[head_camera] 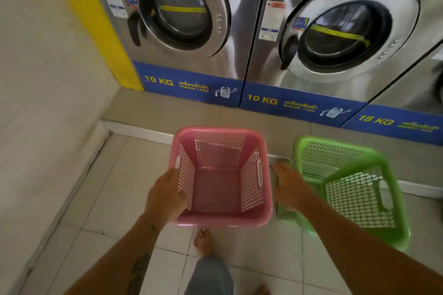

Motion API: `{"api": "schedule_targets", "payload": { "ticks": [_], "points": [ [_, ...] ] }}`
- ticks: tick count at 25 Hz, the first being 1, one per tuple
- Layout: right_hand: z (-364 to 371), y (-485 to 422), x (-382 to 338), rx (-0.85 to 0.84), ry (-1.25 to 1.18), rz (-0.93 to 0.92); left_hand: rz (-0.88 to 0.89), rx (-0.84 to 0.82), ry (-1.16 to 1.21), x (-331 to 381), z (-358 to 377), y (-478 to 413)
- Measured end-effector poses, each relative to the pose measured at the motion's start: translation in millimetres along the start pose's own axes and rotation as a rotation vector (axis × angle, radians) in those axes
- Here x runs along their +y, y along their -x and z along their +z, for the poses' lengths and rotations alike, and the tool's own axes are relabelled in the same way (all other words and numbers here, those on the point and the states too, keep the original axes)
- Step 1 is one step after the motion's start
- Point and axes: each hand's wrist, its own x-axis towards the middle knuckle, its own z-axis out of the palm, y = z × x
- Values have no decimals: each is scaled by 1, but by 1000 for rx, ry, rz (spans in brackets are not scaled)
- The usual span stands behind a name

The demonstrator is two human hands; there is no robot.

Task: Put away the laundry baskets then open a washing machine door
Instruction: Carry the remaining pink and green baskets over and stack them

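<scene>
A pink laundry basket (219,221), empty, is held in front of me above the tiled floor. My left hand (165,195) grips its left rim. My right hand (288,187) is at its right side, fingers hidden between the pink basket and a green laundry basket (354,165) that stands tilted on the floor at the right. Two steel washing machines face me, both doors closed: the left door (179,11) and the right door (345,31), each with a dark handle on its left side.
A white wall runs along the left, with a yellow strip (96,21) beside the left machine. The machines stand on a raised step (191,115) with a white edge. My bare feet (202,240) are on the tiles below the basket. A third machine shows at far right.
</scene>
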Motion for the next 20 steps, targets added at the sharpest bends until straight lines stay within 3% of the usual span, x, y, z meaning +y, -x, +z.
{"api": "schedule_targets", "payload": {
  "ticks": [6, 12, 16, 20],
  "points": [
    [94, -147, 35, 17, -72, 196, 91, -67, -138, -80, 79, -120],
    [158, -198, 54, 159, -88, 303, -40, -105, -118, -112, 144, -172],
    [156, -215, 62, 191, 74, 247, -19, -69, -70, -112, 152, -189],
    [111, -228, 52, 184, 150, 163, -77, 13, -5, -98, 115, -199]
  ]
}}
